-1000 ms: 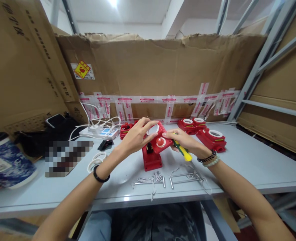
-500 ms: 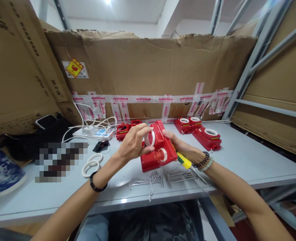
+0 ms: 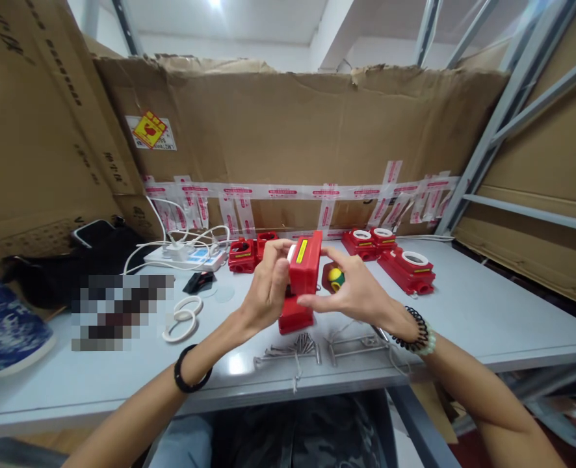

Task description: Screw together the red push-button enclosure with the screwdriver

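Red switch housing (image 3: pixel 301 278) held edge-on above the tabletop's (image 3: pixel 487 305) front edge, left hand (image 3: pixel 267 291) and right hand (image 3: pixel 355 292) both gripping it; the screwdriver (image 3: pixel 335 278) tucked in the right palm may slip, scattering screws (image 3: pixel 295 346) below.

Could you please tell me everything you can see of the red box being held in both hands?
The red box looks like moulded plastic, held upright and edge-on above the grey table. A yellow label strip runs down its facing side, and a white ring shows at its left edge. The left hand grips its left side; the right hand pinches its lower right, also holding a yellow-green screwdriver handle.
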Action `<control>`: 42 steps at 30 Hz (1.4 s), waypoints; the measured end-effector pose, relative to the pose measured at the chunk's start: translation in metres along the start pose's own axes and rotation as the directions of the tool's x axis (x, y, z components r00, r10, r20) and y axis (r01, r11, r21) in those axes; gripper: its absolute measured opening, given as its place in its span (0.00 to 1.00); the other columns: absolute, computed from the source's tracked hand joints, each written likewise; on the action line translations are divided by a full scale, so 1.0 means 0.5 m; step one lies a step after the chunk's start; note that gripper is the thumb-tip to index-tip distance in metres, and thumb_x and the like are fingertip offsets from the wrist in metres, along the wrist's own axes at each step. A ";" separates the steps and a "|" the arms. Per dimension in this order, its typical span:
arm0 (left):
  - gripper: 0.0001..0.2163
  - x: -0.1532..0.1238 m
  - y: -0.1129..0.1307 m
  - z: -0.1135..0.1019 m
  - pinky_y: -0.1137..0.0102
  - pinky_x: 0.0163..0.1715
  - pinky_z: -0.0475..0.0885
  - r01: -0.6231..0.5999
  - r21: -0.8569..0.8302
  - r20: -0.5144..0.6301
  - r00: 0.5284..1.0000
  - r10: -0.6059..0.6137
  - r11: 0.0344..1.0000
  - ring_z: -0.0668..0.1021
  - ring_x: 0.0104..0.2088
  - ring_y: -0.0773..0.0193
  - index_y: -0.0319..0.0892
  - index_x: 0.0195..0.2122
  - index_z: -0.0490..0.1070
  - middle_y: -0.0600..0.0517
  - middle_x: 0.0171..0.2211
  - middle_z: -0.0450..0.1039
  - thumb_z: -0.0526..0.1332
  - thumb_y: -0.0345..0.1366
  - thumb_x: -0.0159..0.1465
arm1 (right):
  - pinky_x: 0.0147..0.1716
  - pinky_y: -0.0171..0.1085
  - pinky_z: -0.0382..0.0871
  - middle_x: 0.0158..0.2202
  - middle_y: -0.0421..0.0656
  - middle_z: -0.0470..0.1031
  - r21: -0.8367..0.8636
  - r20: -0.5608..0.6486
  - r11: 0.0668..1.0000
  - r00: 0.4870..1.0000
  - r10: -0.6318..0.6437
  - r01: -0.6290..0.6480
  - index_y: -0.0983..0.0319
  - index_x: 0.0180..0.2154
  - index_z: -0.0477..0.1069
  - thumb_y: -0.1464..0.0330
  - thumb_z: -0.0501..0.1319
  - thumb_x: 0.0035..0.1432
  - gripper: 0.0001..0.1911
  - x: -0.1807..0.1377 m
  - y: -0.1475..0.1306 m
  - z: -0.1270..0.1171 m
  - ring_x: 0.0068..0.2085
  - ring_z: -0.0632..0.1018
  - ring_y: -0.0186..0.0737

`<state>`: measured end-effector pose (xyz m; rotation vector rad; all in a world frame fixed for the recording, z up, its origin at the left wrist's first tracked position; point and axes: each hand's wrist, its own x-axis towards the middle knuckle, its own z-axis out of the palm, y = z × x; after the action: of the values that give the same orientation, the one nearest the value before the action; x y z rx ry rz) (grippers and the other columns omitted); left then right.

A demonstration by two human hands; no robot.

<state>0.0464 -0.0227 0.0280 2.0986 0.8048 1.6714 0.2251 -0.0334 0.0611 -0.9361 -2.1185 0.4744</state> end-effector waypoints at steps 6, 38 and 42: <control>0.29 0.003 -0.019 -0.032 0.68 0.27 0.68 0.513 -0.156 0.330 0.833 -0.445 0.844 0.71 0.25 0.63 0.40 0.38 0.67 0.52 0.24 0.68 0.37 0.59 0.66 | 0.23 0.34 0.55 0.24 0.39 0.76 -0.543 0.069 0.806 0.969 -0.237 0.236 0.60 0.55 0.65 0.62 0.69 0.43 0.36 0.001 0.013 0.007 0.23 0.73 0.37; 0.22 0.001 -0.001 -0.061 0.68 0.43 0.68 0.134 -0.259 0.323 0.945 -0.045 0.957 0.67 0.53 0.57 0.49 0.52 0.58 0.46 0.56 0.60 0.64 0.35 0.59 | 0.22 0.32 0.63 0.29 0.40 0.73 0.127 -0.060 0.987 0.994 -0.095 0.102 0.62 0.54 0.62 0.56 0.70 0.41 0.40 0.022 0.063 0.015 0.27 0.72 0.34; 0.23 0.004 -0.008 -0.061 0.72 0.37 0.68 0.174 -0.240 0.305 0.948 -0.096 0.955 0.71 0.45 0.62 0.47 0.52 0.58 0.47 0.49 0.65 0.66 0.33 0.58 | 0.20 0.31 0.63 0.27 0.37 0.71 0.317 0.049 0.948 0.997 -0.057 0.038 0.61 0.54 0.62 0.59 0.71 0.42 0.38 0.023 0.060 0.014 0.23 0.70 0.31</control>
<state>0.0163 -0.0207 0.0348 1.9879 0.5830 1.2790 0.2286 -0.0049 0.0446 -0.6925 -2.0314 0.7979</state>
